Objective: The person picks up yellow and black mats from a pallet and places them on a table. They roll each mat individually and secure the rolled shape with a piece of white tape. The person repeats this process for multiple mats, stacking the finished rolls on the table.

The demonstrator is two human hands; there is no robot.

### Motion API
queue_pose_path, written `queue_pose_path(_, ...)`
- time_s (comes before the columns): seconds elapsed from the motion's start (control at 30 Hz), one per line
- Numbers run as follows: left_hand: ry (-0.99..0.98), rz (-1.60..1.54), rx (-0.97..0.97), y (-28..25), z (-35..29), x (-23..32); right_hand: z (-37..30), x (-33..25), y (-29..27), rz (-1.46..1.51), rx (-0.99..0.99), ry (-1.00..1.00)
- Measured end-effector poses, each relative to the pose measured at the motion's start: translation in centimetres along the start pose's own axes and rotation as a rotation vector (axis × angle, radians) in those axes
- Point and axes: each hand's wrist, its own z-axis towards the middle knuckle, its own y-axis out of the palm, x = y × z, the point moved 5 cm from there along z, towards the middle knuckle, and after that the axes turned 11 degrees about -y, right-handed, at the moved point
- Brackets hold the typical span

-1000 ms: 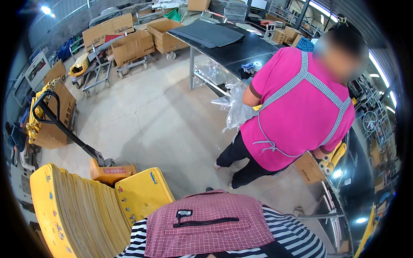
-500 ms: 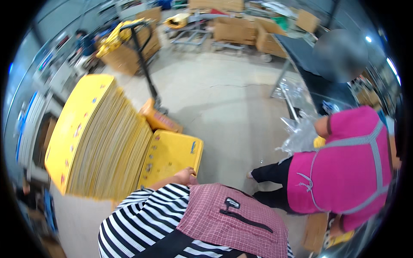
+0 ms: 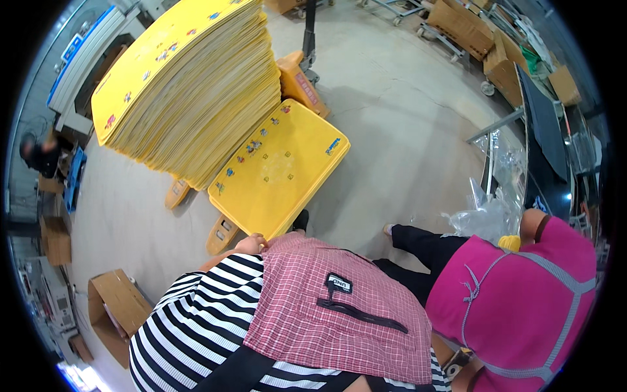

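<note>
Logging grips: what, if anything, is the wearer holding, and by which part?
The left hand is at the near edge of the yellow board; whether it grips cannot be told. The right hand isn't visible.

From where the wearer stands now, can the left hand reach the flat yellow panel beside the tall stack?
Probably yes: the left hand is at the near edge of the flat yellow panel, with nothing visible between.

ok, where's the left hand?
Head view, lower half, left of centre: the left hand is at the near end of the flat yellow sheet, right against the checked apron.
</note>
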Motion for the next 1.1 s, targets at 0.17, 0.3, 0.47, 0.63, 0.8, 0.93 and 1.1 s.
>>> queue_pose_path(0.17, 0.045, -0.254, 0.125, 3.4, 1.3, -3.1, 2.8, 6.3, -0.9, 0.192, -0.012, 0.272)
queue_pose_path(0.3, -0.119, -0.89, -0.122, 7.0, 6.4, -6.3, 4.4, 9.0, -1.6, 0.229, -0.038, 0.36)
queue_pose_path(0.47, -0.074, -0.76, 0.042, 5.3, 8.9, -7.9, 4.1, -3.7, 3.1, -0.212, -0.285, -0.051)
queue_pose_path(0.63, -0.321, -0.663, -0.144, 4.0, 9.5, -6.7, 8.1, -14.9, 5.6, -0.469, -0.39, -0.284)
queue_pose_path(0.8, -0.458, -0.938, -0.148, 6.3, 10.7, -8.0, 12.7, -26.5, 7.6, -0.96, -0.54, -0.359)
queue_pose_path(0.93, -0.583, -1.048, 0.038, 7.2, 8.8, -5.6, 22.2, -34.0, 8.9, -1.235, -0.58, -0.465)
queue_pose_path(1.1, -0.955, -0.973, -0.044, 7.6, 5.3, -0.1, 40.5, -36.5, 13.9, -1.438, -0.618, -0.509)
